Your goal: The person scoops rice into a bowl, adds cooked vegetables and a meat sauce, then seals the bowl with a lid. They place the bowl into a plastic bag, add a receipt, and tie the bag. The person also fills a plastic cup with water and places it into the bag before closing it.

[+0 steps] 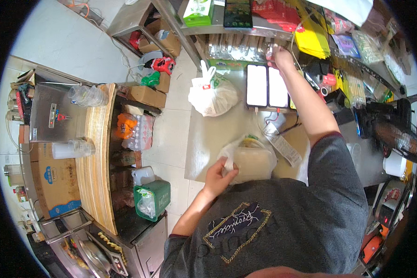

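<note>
My left hand (218,178) pinches the edge of a thin translucent plastic bag (227,150) at the table's near side. Inside the bag sits a pale lidded food container (251,163), with something green and yellow showing behind it. My right hand (281,58) reaches far forward under the shelf, its fingers closed at a clear-wrapped packet (269,49). That packet is at the right end of a green box (231,65) holding several slim wrapped packets; their contents are too small to tell. Two phones with bright white screens, the left phone (256,85) and right phone (278,88), lie below my right wrist.
A tied white bag (214,97) stands on the metal table (199,153). A printed paper slip (285,149) lies right of the container. A dark fan (394,127) is at the right. Across the floor gap stand a wooden counter (97,185) and a green bin (161,199).
</note>
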A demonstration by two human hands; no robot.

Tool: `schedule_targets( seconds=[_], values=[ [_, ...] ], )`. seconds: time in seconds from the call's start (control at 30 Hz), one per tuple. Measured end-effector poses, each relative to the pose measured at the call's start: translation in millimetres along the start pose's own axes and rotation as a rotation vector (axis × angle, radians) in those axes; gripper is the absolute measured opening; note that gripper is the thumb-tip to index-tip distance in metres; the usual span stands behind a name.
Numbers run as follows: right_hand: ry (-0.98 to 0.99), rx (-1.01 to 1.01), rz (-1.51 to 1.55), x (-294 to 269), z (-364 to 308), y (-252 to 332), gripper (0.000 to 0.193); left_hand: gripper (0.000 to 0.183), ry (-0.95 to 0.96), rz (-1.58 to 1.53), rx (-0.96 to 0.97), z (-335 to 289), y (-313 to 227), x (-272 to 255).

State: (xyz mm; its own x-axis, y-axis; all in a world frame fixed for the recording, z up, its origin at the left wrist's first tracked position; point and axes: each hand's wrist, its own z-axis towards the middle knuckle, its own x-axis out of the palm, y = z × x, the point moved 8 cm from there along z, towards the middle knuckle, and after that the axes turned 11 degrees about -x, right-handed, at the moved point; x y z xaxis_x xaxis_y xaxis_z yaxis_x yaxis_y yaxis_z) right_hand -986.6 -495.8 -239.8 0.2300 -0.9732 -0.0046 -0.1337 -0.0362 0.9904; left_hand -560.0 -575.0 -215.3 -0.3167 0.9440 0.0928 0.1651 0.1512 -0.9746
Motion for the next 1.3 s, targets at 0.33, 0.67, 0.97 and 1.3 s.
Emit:
schedule_targets(
  seconds=[0.33,0.67,0.97,1.3],
  values=[
    [0.929,0.219,-0.496,-104.8,-260.9,-28.3,0.023,0.014,-0.259,-0.103,-0.129,-16.6,-0.7,-21.4],
    [0.062,-0.412,-0.798,-70.2,-169.4,16.3,0.027,0.017,0.078,0.997,0.320,7.8,-20.4,65.0],
    [0.162,-0.394,-1.254,-66.1,-107.2,4.7,0.031,0.013,0.134,0.993,0.243,8.8,-15.8,59.1],
    [0.154,-0.377,-1.127,-73.1,-126.2,0.6,0.028,0.015,0.135,0.972,0.291,3.2,-18.9,59.6]
  ],
)
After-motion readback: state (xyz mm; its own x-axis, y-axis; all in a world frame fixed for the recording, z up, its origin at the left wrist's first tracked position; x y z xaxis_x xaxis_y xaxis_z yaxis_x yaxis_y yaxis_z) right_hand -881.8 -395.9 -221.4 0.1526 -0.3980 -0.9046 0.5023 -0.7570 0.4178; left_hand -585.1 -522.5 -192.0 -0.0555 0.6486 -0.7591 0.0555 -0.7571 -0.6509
